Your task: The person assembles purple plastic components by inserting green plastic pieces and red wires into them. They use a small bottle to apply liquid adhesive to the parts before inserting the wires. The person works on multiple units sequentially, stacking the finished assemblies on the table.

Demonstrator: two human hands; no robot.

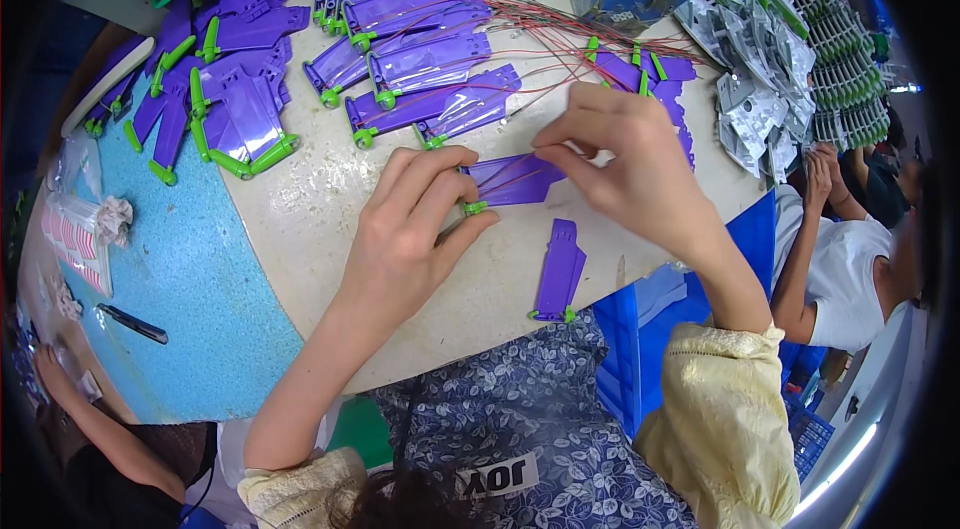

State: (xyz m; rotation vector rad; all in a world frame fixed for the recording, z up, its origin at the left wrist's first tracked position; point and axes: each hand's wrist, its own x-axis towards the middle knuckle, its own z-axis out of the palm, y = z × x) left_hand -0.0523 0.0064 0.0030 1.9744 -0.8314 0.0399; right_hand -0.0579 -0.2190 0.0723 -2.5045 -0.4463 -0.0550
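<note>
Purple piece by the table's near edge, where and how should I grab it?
Probably pinch the purple piece by its long sides around the middle, coming from above: it lies flat on the table, longer than wide, green end toward the near edge.

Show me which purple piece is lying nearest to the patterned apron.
The single purple piece just beyond the apron, green end toward it. It lies alone, untouched; another piece is at the left hand, the others lie farther away.
</note>
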